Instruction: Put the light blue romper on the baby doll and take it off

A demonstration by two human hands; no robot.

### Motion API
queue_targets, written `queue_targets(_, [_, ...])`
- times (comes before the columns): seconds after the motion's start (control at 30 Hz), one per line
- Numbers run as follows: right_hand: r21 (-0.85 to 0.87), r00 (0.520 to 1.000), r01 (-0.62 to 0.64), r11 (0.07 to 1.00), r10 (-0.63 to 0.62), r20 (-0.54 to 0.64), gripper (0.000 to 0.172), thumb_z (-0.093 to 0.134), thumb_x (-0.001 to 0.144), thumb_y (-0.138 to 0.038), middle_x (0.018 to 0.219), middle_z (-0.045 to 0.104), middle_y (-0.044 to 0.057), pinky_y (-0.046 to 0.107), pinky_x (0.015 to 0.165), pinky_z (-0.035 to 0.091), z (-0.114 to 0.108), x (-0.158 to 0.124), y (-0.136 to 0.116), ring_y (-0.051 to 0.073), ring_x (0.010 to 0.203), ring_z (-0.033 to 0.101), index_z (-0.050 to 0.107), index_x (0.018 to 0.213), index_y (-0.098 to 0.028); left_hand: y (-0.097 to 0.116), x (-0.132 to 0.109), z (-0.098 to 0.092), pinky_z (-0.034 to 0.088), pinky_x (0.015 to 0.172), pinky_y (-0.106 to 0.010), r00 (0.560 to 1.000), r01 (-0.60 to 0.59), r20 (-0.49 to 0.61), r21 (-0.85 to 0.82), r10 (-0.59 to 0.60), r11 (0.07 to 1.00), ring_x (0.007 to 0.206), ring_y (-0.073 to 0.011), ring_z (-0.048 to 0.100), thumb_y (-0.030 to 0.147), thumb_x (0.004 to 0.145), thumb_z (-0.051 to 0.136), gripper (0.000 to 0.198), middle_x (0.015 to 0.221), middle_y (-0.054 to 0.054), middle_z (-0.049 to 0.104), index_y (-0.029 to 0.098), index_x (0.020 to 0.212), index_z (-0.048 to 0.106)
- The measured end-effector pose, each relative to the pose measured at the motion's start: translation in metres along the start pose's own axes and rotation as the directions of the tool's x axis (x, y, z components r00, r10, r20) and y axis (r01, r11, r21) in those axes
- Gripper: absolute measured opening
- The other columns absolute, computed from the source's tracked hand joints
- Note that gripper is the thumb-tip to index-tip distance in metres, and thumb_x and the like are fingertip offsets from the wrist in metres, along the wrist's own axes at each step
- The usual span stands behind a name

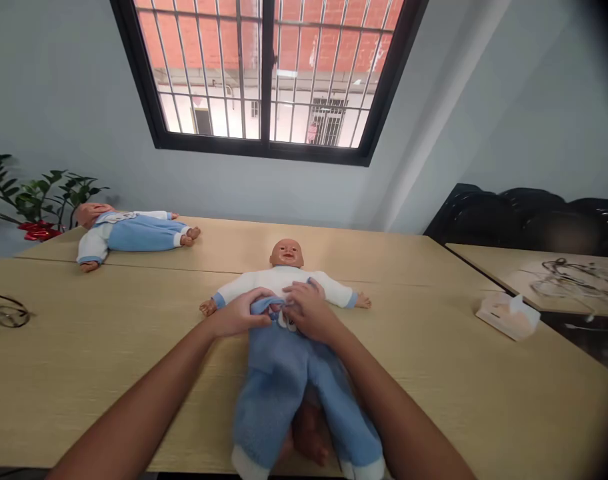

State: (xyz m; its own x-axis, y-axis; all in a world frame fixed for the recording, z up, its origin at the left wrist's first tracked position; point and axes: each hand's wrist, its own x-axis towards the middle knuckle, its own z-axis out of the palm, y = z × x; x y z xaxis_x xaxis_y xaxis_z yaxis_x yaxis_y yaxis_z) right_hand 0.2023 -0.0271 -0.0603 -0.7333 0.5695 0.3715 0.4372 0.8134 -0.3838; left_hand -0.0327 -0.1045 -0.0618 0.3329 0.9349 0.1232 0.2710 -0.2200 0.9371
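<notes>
A baby doll (287, 254) lies on its back on the table, head toward the window, arms spread in white sleeves with blue cuffs. Blue overalls (279, 373) with white leg ends cover its lower front; bare doll feet show between the trouser legs. My left hand (245, 312) is closed on the upper left edge of the overalls, thumb below and fingers above. On the right of the bib, my right hand (307, 310) grips the same cloth with bent fingers. Part of the bib is hidden under both hands.
A second doll (144, 230) in like clothes lies at the back left near a potted plant (49, 193). Eyeglasses (8, 313) rest at the left edge. A tissue box (508, 316) stands right. Cables (579, 277) lie on the neighbouring table, with black chairs (524, 217) behind.
</notes>
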Motion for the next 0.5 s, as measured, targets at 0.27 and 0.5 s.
queue_targets(0.27, [0.706,0.974,-0.082,0.704,0.206,-0.091,0.036,0.052,0.102,-0.058,0.094,0.073,0.006,0.037,0.079,0.053,-0.019,-0.027,-0.023,0.024,0.088,0.069,0.06,0.096,-0.024,-0.001,-0.005,0.022,0.048,0.095,-0.038,0.979,-0.171,-0.022,0.438,0.201,0.883,0.102,-0.0264,0.064,0.05,0.094,0.067,0.032,0.104,-0.006,0.074,0.022,0.106,0.076])
queue_targets(0.5, [0.527,0.984,-0.147,0.837,0.071,0.161,0.045,0.076,0.087,-0.047,0.108,0.069,0.004,0.033,0.081,0.047,-0.025,-0.024,-0.033,0.022,0.09,0.061,0.064,0.122,-0.023,-0.002,-0.014,0.038,0.051,0.095,-0.035,0.917,-0.197,-0.288,0.275,0.277,0.941,0.107,-0.0248,0.069,0.038,0.103,0.051,0.03,0.115,-0.009,0.075,0.02,0.119,0.068])
